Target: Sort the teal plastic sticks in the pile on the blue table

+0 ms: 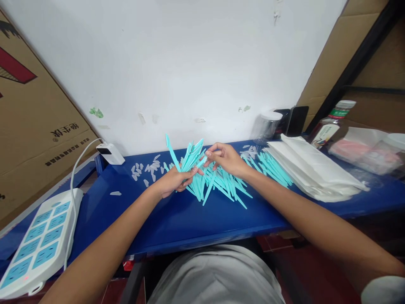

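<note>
My left hand [174, 181] is closed round a bunch of thin turquoise plastic sticks [189, 157] that fan upward from its fingers. My right hand [225, 159] pinches the tip of one stick at the top of that bunch. Both hands hover over a loose pile of the same turquoise sticks [225, 183] lying on the blue table [177, 219]. More sticks [271, 165] lie in a row to the right of my right hand.
Small clear plastic pieces [147, 169] are scattered at the back left. A stack of white bags [313, 169] lies at the right, with a clear jar [267, 126] and a bottle [329, 124] behind. A power strip [39, 240] and white adapter [109, 153] sit at the left.
</note>
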A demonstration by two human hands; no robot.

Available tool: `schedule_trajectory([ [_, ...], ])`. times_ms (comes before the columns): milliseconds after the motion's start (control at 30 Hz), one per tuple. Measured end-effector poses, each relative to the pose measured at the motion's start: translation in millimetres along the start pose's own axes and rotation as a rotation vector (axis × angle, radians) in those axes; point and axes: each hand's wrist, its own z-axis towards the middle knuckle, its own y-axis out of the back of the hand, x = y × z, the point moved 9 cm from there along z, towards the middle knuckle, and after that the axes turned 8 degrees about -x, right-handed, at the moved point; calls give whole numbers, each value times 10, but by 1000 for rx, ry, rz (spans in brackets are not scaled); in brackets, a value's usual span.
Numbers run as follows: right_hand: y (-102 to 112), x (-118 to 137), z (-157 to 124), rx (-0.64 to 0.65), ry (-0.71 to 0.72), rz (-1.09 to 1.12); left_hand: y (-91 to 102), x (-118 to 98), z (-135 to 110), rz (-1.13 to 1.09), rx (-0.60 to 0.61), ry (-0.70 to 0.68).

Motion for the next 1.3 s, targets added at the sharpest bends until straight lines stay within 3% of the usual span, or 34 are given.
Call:
schedule_trajectory([
  [200, -21, -68, 13, 7, -26, 26, -37, 20, 7, -20, -38, 24],
  [367, 336, -88, 158, -152, -27, 13, -34, -50, -9, 16, -35, 13],
  [433, 480, -141, 208, -197, -50, -48, -15, -65, -24, 29, -35, 12],
  [567, 636, -274, 314, -110, -31, -376, 33, -47, -23, 0, -54, 6],
  [633, 842, -267, 381, -148, 69, -663, 43, -26, -10, -8, -58, -1],
  [700, 1181, -261, 438, -263, 114, -961, 42, -16, 3, -9, -53, -19],
  [767, 1579, -365, 477, -330, -3, -1216, 45, -5, 11, -12, -55, -26],
  [833, 1891, -469, 494, -342, -84, -1296, 40, 4, 13, -15, -55, -20],
  [900, 2066, -580, 502, -309, -127, -1328, 24, -2, 8, -15, -46, -16],
  [1133, 2077, -799, 540, -227, -169, -1341, 14, -42, -17, -7, -43, -8],
  [1300, 1908, -588, 542, -265, -100, -1244, 24, -35, -7, 6, -28, -26],
])
